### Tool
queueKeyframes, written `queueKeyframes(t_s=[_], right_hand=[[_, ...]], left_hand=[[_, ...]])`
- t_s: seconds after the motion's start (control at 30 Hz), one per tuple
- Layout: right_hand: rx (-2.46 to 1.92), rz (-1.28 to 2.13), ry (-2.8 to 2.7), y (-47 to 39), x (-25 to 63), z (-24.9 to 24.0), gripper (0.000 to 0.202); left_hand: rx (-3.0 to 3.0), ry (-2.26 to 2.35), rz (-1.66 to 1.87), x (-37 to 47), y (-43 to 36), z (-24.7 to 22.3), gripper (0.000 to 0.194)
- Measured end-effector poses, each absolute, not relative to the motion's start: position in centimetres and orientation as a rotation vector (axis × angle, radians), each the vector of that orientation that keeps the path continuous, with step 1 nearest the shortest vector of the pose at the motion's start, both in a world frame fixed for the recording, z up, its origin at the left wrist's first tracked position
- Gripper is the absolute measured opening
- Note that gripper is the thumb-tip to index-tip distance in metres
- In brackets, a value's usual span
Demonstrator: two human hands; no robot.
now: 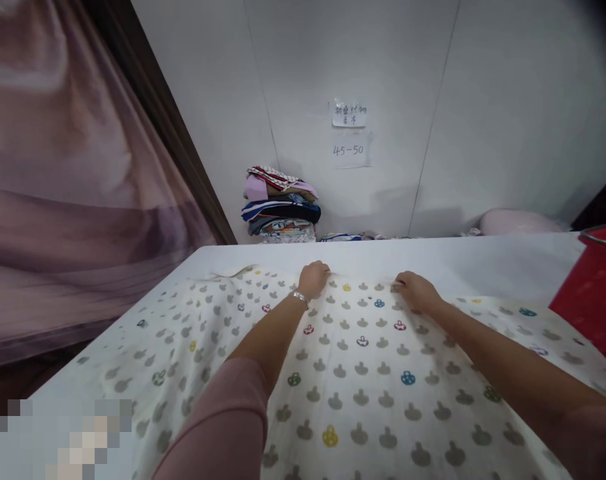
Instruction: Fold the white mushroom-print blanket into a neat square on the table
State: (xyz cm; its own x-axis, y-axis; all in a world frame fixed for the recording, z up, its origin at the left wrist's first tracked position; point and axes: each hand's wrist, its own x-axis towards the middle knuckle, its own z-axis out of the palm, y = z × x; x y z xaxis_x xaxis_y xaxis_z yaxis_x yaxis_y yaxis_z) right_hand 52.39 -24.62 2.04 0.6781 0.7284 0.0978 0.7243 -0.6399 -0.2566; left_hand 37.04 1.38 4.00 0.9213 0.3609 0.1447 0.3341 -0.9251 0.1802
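Observation:
A cream cloth (pixel 353 373) printed with grey and coloured mushroom shapes lies spread over a white table (pixel 463 263), with soft folds on its left part. My left hand (pixel 313 279), with a silver bracelet at the wrist, pinches the cloth's far edge near the middle. To the right of it, my right hand (pixel 417 291) grips the same edge with closed fingers. Between the two hands the edge runs nearly straight across. Both forearms reach over the cloth, and the right one hides part of its pattern.
Folded fabrics (pixel 281 207) are stacked beyond the table's far edge, against a grey wall. Handwritten papers (pixel 350 148) hang above. A red container (pixel 595 293) stands at the right edge. A pink curtain (pixel 77 173) hangs at the left. Something pale pink (pixel 520 222) lies at the back right.

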Motion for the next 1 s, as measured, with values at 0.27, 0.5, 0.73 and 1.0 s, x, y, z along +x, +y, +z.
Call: queueKeyframes(t_s=[0.27,0.5,0.73,1.0], right_hand=[[-2.764,0.238,-0.938,-22.5,54.4,1.3,0.021],[-2.732,0.161,-1.018,-23.3,55.2,0.6,0.024],[-2.858,0.071,-1.118,-22.8,55.9,-0.2,0.026],[-2.738,0.144,-1.152,-23.1,55.9,0.7,0.014]], left_hand=[[2.904,0.676,0.110,41.1,2.0,2.1,0.020],[2.892,0.543,0.152,40.2,2.6,0.7,0.025],[2.900,0.530,0.110,41.0,2.8,1.0,0.024],[2.822,0.525,0.021,41.4,3.3,1.7,0.016]])
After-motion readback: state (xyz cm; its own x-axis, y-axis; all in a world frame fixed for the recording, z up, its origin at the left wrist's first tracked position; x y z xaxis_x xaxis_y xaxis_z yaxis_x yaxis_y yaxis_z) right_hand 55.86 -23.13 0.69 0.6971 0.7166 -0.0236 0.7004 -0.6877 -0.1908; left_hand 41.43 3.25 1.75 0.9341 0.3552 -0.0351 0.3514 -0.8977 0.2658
